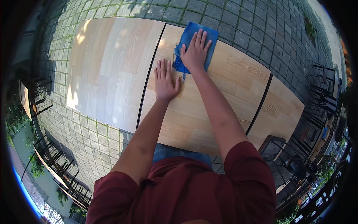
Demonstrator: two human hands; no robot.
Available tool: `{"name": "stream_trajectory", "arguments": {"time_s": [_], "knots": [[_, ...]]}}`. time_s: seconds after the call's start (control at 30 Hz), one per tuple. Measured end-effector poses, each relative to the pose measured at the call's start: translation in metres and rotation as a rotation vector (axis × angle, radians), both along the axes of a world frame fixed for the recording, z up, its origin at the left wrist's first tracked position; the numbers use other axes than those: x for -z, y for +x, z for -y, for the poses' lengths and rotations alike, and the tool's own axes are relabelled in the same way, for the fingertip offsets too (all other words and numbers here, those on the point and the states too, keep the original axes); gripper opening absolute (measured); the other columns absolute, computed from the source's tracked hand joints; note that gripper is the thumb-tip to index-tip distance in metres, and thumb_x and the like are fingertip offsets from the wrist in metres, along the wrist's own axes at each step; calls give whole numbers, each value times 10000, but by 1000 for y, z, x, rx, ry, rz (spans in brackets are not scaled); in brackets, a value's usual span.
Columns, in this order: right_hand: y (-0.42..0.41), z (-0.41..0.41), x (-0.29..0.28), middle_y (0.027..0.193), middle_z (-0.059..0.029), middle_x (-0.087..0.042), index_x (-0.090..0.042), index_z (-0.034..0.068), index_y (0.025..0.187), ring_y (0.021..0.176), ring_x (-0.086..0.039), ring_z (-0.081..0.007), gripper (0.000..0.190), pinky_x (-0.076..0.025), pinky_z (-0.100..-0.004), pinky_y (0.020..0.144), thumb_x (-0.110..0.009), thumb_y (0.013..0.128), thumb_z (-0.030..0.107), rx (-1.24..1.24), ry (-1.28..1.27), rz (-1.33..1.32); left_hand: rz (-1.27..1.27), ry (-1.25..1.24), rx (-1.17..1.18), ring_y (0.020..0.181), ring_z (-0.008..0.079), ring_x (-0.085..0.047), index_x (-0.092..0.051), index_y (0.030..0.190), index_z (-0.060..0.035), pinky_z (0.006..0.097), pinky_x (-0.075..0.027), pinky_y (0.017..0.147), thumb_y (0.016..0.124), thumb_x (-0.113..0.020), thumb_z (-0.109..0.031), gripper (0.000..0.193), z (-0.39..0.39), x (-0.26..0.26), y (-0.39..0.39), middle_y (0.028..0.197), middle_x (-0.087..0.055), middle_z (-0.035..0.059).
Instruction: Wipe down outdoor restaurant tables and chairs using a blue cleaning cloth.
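Note:
A blue cloth (211, 36) with a frayed left edge lies spread at the far side of the middle wooden tabletop (193, 112), partly over its far edge. My right hand (195, 53) presses flat on the cloth, palm down, fingers spread. Left of the cloth and apart from it, my left hand (165, 82) rests palm down on the bare wood, close to the dark gap between two tabletops. Its thumb stands away from the fingers, and nothing is in it. Loose blue threads hang from the cloth's near left corner.
A paler wooden tabletop (112, 72) adjoins on the left, another tabletop (279, 112) on the right. Stone paving (232, 26) with grassy joints surrounds them. A dark metal-framed chair (272, 145) stands at the near right. More chairs (321, 103) line the right side, and others the left.

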State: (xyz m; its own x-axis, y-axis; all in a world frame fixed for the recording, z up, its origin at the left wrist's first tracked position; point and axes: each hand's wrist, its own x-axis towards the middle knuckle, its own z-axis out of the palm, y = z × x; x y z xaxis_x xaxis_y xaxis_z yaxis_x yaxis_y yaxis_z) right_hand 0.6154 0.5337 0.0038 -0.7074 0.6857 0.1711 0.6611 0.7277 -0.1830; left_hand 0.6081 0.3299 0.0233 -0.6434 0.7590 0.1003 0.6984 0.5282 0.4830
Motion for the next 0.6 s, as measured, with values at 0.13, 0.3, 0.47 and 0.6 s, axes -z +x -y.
{"name": "stream_trajectory", "arguments": {"time_s": [0.13,0.3,0.47,0.6], "knots": [[-55,25,6,1749,-254,-337,-511,228,1646,1655,-239,-419,646,-77,-674,1326,-572,1034,425,-214,-59,-155,-72,-24,-22,1675,462,-129,-248,1714,8,703,-38,1308,965,-658,-474,981,-4,1,3,1775,-219,288],[-28,17,2,1763,-190,-351,-544,293,1627,1650,-271,-387,609,-96,-645,1336,-582,1042,458,-354,-109,-209,-94,37,-93,1672,477,-131,-229,1707,40,688,-46,1311,912,-716,-504,1080,-4,6,6,1766,-203,326],[69,-31,-6,1767,-147,-356,-450,203,1682,1652,-286,-333,712,-147,-598,1345,-611,1041,468,-218,-107,-172,-115,-57,-7,1664,433,-198,-319,1679,37,604,-116,1346,915,-708,-437,980,6,12,-2,1748,-288,286],[161,-90,-10,1774,-141,-345,-442,254,1690,1660,-270,-330,667,-165,-578,1347,-575,1074,471,-67,-33,-103,-126,-57,-11,1661,417,-216,-338,1679,22,588,-121,1354,923,-683,-431,946,0,13,1,1742,-317,268]]}}
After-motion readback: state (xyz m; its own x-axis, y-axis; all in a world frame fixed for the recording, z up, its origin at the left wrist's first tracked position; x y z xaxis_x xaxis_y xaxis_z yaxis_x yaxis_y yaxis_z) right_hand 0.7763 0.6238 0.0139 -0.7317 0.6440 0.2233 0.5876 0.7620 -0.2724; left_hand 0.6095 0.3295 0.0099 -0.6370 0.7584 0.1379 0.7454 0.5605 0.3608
